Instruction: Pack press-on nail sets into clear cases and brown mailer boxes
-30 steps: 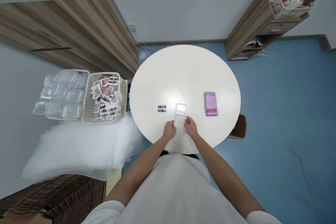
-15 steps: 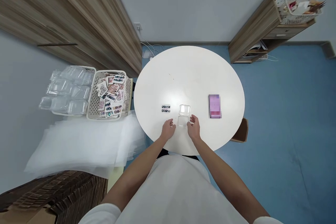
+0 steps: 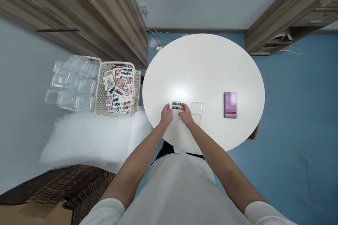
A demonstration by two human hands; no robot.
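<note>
A small white card of dark press-on nails point(image 3: 176, 105), set in two rows, is between my two hands at the front of the table. My left hand point(image 3: 166, 114) pinches the card's left edge, and my right hand point(image 3: 186, 115) has its fingers closed at the right edge. Just right of my right hand lies a clear plastic box point(image 3: 196, 108), unfolded with its two halves spread; my hand and forearm lie close to its lower half.
A pixelated purple pack point(image 3: 230, 105) lies on the white oval table point(image 3: 211, 59), to the right. Off to the left are a basket of nail cards point(image 3: 104, 107), a basket of clear boxes point(image 3: 72, 84), white plastic sheets point(image 3: 89, 140) and stacked cardboard point(image 3: 87, 190).
Both hands have come to the card of press-on nails and taken its edges. The right hand has left the clear box, which stays on the table. The view has shifted.
</note>
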